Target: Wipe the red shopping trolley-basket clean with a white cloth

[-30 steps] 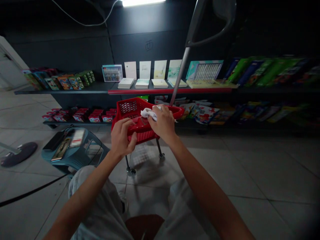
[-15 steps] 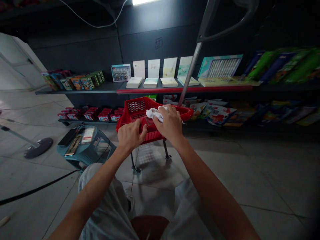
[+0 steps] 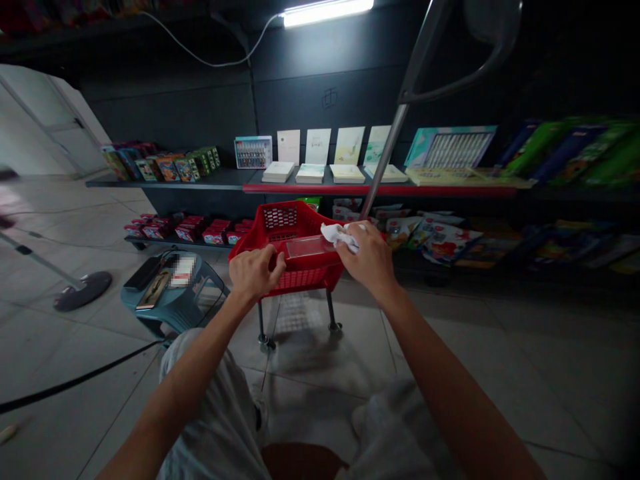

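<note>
A red plastic basket on wheeled legs (image 3: 293, 230) stands on the tiled floor in front of me. My left hand (image 3: 255, 272) is closed on its near rim at the left. My right hand (image 3: 367, 257) is closed round a crumpled white cloth (image 3: 336, 234) at the basket's near right corner. A flat clear panel (image 3: 309, 247) lies along the rim between my hands. A grey metal handle pole (image 3: 395, 133) rises from the basket's right side.
A teal plastic stool (image 3: 173, 297) with a phone and small items on it stands at the left. Dark shelves (image 3: 350, 187) with books and boxes run along the back wall. A fan base (image 3: 83, 290) and a black cable (image 3: 75, 380) lie at the left. My knees fill the bottom.
My right hand with the cloth has slid right along the basket's rim, uncovering the clear panel. The left hand has kept its grip on the rim. My view has shifted slightly.
</note>
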`<act>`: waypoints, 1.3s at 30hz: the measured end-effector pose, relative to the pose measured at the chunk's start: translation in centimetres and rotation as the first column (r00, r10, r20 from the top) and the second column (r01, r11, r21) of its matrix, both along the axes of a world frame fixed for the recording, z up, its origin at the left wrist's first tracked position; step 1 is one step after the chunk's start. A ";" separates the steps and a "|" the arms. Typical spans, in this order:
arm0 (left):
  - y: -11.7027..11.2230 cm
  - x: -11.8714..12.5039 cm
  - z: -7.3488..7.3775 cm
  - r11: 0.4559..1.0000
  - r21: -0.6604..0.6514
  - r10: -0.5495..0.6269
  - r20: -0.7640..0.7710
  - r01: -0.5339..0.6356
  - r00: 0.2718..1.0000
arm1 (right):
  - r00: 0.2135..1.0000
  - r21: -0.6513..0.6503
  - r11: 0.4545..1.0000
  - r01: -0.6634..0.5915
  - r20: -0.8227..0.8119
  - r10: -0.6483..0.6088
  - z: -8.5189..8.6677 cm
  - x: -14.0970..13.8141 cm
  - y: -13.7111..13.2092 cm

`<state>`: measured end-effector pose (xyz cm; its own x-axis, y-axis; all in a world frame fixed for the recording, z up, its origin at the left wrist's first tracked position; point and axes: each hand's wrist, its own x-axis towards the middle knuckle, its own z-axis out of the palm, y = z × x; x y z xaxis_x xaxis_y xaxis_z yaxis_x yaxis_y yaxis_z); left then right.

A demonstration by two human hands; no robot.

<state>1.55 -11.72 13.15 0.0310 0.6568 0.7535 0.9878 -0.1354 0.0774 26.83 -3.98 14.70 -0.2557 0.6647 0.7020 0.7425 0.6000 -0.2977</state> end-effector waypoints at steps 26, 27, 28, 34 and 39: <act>6.6 -5.8 -1.0 0.966 0.003 -0.259 -0.061 0.259 0.964 | 0.997 0.083 0.993 -0.082 0.013 0.081 -1.1 4.2 -3.9; 7.2 -5.9 -1.1 0.963 -0.001 -0.269 -0.051 0.269 0.962 | 0.997 0.082 0.993 -0.081 0.012 0.080 -1.1 4.1 -4.0; 7.7 -6.0 -1.1 0.961 -0.006 -0.278 -0.041 0.278 0.960 | 0.997 0.080 0.994 -0.077 0.011 0.076 -1.1 4.0 -4.1; 9.6 -6.8 -1.0 0.954 -0.067 -0.291 0.031 0.292 0.956 | 1.000 0.037 0.999 -0.016 0.008 0.016 -0.7 2.5 -5.4; 8.5 -5.3 -1.1 0.975 -0.039 -0.208 0.203 0.221 0.957 | 0.997 0.009 0.998 0.070 0.031 -0.070 -0.2 0.7 -6.7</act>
